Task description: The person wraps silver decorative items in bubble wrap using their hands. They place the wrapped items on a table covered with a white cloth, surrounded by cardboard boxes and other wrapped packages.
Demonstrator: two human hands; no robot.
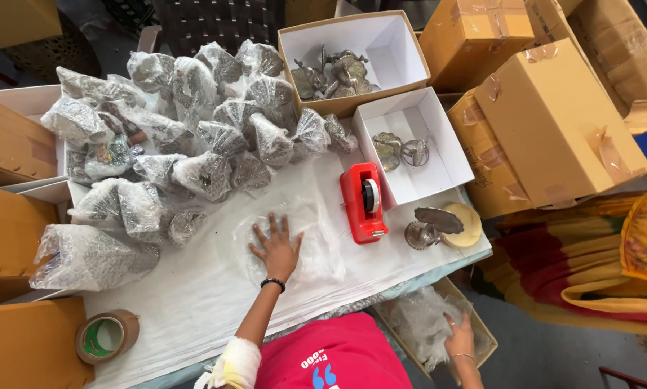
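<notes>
My left hand (276,247) lies flat, fingers spread, on a sheet of clear bubble wrap (316,252) on the white-covered table (193,302). My right hand (459,335) reaches down beside the table into a low cardboard box (482,324) of clear plastic wrap (417,324) and touches the wrap. A red tape dispenser (363,202) stands just right of my left hand. A silver metal ornament (428,227) rests against a round cream disc (467,225) near the table's right edge.
Several plastic-wrapped metal pieces (193,130) are heaped over the table's back left. Two open white boxes (439,151) (395,43) hold silver ornaments. Brown cartons (554,108) stack at right, more at left (6,144). A brown tape roll (107,336) lies front left. Colourful cloth (597,266) lies at right.
</notes>
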